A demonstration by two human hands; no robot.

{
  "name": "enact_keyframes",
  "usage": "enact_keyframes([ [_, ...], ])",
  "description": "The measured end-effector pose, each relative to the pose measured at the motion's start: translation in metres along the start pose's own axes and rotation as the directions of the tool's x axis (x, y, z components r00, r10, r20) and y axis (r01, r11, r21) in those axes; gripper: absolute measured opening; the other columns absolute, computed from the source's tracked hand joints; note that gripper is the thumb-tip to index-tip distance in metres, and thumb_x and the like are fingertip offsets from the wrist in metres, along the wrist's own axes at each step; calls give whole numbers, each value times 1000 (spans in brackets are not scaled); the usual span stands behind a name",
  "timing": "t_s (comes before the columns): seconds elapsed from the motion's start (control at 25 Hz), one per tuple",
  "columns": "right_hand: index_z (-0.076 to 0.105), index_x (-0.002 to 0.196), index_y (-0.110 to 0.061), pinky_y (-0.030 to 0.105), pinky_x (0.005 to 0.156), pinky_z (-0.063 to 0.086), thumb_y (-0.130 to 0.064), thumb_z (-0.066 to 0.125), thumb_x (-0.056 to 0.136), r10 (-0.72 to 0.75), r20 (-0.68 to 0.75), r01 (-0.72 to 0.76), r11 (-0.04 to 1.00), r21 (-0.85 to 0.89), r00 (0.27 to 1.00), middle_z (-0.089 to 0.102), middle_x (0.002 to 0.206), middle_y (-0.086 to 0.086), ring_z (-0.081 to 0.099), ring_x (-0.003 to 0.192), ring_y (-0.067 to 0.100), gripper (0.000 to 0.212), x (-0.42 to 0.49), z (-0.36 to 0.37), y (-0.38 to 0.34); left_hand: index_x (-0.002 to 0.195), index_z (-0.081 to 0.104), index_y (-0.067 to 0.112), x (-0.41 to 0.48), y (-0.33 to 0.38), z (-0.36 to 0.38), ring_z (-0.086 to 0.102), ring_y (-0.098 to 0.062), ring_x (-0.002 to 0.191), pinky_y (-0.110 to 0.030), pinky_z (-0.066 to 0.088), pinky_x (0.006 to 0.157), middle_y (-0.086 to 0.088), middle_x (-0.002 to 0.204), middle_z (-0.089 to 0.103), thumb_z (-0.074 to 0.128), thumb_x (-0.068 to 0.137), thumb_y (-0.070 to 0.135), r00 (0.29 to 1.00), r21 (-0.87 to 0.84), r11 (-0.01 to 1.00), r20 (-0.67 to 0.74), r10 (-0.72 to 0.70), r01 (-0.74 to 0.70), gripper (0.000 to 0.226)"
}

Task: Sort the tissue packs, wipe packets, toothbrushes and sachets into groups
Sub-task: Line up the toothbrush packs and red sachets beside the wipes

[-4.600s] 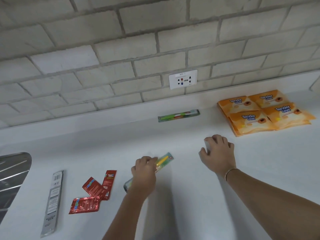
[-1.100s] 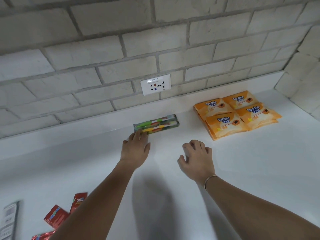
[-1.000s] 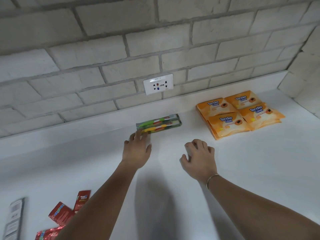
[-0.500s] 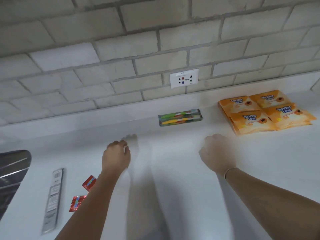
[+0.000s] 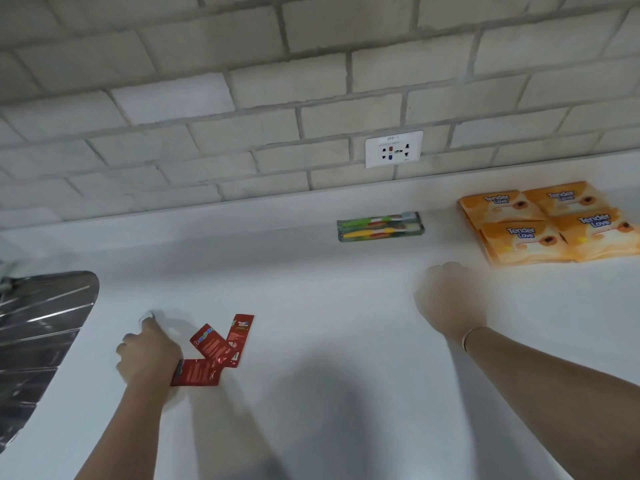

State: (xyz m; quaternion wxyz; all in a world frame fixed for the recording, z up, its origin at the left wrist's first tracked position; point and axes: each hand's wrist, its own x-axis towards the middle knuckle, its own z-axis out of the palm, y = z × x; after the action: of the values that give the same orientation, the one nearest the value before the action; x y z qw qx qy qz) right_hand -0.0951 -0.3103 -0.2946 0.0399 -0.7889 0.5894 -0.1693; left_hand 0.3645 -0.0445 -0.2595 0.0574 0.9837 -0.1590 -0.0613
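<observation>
The left hand [image 5: 149, 355] is blurry and curls down on the white counter [image 5: 311, 410]. I cannot tell if it holds anything. Three shiny red sachets [image 5: 211, 344] lie flat and overlapping, touching its right side. The right hand [image 5: 450, 299] is blurry too, with its fingers curled, and I cannot tell its grip. Four orange wipe packets [image 5: 550, 223] lie just past it. Two toothbrushes [image 5: 380, 226], one green and one yellow, lie in clear packs far ahead, between the hands.

White counter [image 5: 311, 289] — on it red sachets [image 5: 211, 344], two packaged toothbrushes [image 5: 380, 226], four orange wipe packets [image 5: 550, 223].
</observation>
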Motion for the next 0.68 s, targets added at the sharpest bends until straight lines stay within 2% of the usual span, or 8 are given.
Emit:
enact_keyframes([
  [0.16, 60, 109, -24, 44, 89, 41, -43, 51, 85, -16, -9, 16, 1000, -2, 1000, 55, 112, 3, 48, 104, 26, 32, -1, 0, 1, 126, 55, 0, -9, 11, -11, 57, -48, 94, -54, 53, 78, -29, 93, 60, 52, 92, 2, 982, -148, 973, -103, 161, -175, 35],
  [0.24, 60, 110, -24, 44, 89, 41, -44, 49, 85, -18, -11, 18, 1000, -8, 1000, 56, 112, 3, 49, 104, 26, 34, -1, 1, 1, 128, 59, 2, -25, 33, -22, 61, -45, 86, -48, 52, 75, -25, 92, 65, 53, 96, 3, 941, -278, 903, -177, 287, -328, 32],
  [0.32, 60, 111, -24, 44, 89, 41, -45, 48, 85, -18, -6, 18, 1000, -11, 1000, 56, 113, 3, 49, 105, 26, 34, -1, 1, 1, 128, 62, 11, -50, 59, -38, 67, -33, 79, -41, 53, 70, -13, 91, 71, 55, 101, 13, 926, -481, 793, -144, 348, -373, 28],
  [0.4, 60, 111, -25, 44, 89, 41, -45, 49, 86, -18, 2, 18, 1000, -15, 1000, 56, 113, 3, 48, 105, 26, 34, -1, 2, 0, 121, 66, 19, -78, 86, -49, 72, -21, 72, -34, 55, 66, -5, 86, 75, 59, 102, 23, 937, -718, 657, 21, 348, -228, 20],
  [0.48, 60, 112, -25, 43, 89, 41, -45, 49, 86, -16, 7, 17, 1000, -12, 1000, 56, 113, 2, 48, 105, 26, 34, -1, 1, -1, 115, 69, 16, -105, 110, -49, 73, -22, 69, -33, 57, 65, -8, 84, 78, 63, 101, 29, 902, -844, 536, 218, 373, -18, 19],
  [0.6, 60, 112, -25, 43, 89, 41, -44, 51, 86, -15, 7, 15, 1000, -7, 1000, 55, 113, 3, 48, 106, 26, 34, -1, 0, -3, 112, 69, 14, -136, 139, -22, 71, -23, 70, -35, 59, 65, -11, 87, 77, 65, 100, 28, 819, -833, 526, 416, 396, 169, 19],
  [0.68, 60, 113, -25, 43, 90, 40, -45, 51, 86, -19, 8, 19, 1000, -3, 1000, 55, 114, 2, 48, 106, 26, 35, 0, -1, -4, 114, 68, 5, -151, 155, 2, 67, -16, 63, -31, 56, 64, -9, 83, 75, 69, 98, 22, 792, -841, 446, 485, 371, 306, 23],
])
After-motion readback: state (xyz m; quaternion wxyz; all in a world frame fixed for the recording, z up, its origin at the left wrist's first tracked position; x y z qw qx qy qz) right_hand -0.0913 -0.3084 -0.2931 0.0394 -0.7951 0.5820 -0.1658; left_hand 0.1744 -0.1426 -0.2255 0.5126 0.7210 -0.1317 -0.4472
